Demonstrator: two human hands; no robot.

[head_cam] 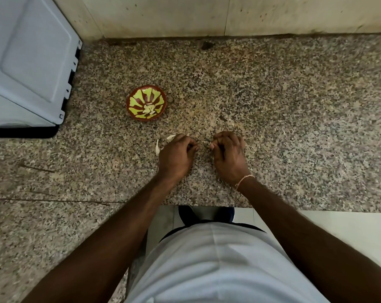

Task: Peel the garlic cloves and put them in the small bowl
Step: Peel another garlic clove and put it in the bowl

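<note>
Peeling step in hand — left hand (176,152) and right hand (228,149) near small bowl (146,102), grips curled, contents hidden. Next: drop peeled clove into bowl.

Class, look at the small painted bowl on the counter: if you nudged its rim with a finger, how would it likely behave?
The small bowl looks shallow and wide, so it would probably slide rather than tip. It holds only a few peeled cloves, so it is likely light. The granite counter looks smooth, so it may skid easily.
</note>
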